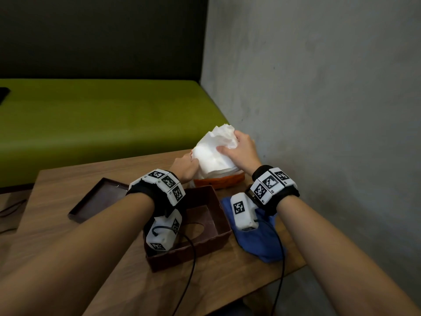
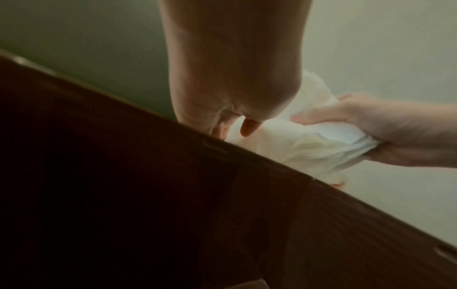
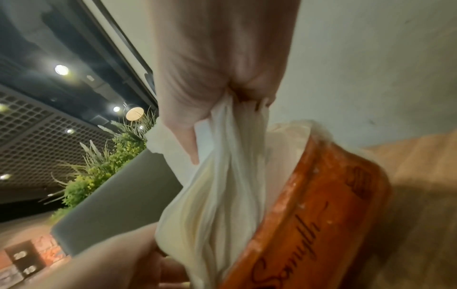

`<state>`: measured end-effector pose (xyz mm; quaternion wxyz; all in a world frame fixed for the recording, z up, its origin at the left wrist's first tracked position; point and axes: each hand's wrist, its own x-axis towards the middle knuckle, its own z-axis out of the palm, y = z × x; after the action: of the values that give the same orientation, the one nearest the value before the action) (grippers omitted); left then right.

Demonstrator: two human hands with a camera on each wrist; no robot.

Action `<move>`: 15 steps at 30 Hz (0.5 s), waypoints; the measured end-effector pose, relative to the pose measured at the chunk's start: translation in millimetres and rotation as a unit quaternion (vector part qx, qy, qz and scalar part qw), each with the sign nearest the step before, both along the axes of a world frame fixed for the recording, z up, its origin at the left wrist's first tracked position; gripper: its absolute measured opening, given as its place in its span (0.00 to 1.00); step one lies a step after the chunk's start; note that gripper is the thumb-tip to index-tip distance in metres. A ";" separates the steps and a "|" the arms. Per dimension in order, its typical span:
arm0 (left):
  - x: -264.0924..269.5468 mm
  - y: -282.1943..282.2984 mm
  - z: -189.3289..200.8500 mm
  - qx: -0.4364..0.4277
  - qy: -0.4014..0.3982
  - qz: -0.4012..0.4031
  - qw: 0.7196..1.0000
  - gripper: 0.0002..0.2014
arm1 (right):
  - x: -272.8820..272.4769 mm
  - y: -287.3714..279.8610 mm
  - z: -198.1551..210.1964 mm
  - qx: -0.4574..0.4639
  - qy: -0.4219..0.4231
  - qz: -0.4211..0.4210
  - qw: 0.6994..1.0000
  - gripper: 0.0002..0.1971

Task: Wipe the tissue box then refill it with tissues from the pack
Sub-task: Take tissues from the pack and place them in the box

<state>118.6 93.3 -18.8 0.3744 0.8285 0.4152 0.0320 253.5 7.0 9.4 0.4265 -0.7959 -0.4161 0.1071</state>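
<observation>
The orange tissue pack [image 1: 224, 181] lies at the table's far edge, with a thick white wad of tissues [image 1: 210, 153] rising out of its open top. My right hand [image 1: 227, 144] grips the top of that wad from the right, and its fingers bunch the tissues [image 3: 222, 185] above the pack [image 3: 321, 215]. My left hand [image 1: 192, 160] holds the pack's left side, fingers curled against it. The brown tissue box [image 1: 224, 226] lies open below my wrists, its oval slot at the bottom. In the left wrist view the box wall [image 2: 173, 195] hides the lower half.
The box's flat brown panel [image 1: 98, 199] lies to the left on the wooden table [image 1: 68, 236]. A crumpled blue cloth [image 1: 262, 238] sits right of the box, near the table's right edge. A grey wall stands close on the right, and a green bench [image 1: 102, 119] lies behind.
</observation>
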 end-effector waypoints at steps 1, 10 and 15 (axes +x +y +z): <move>0.0 1.2 -1.1 0.003 0.004 0.003 1.000 0.22 | -0.2 -1.0 2.3 0.011 0.010 0.004 1.000 0.12; -9.5 -0.2 9.1 0.040 -0.044 0.041 0.997 0.14 | 10.4 -19.4 24.9 0.145 0.196 -0.001 0.970 0.15; -24.8 0.2 34.0 -0.254 -0.297 0.141 0.910 0.41 | -1.9 -32.5 37.0 0.171 0.228 0.037 0.958 0.10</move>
<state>93.8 93.6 15.2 0.6695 0.5909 0.3911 0.2227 251.6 -25.5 46.4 0.6357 -0.6494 -0.3488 0.2290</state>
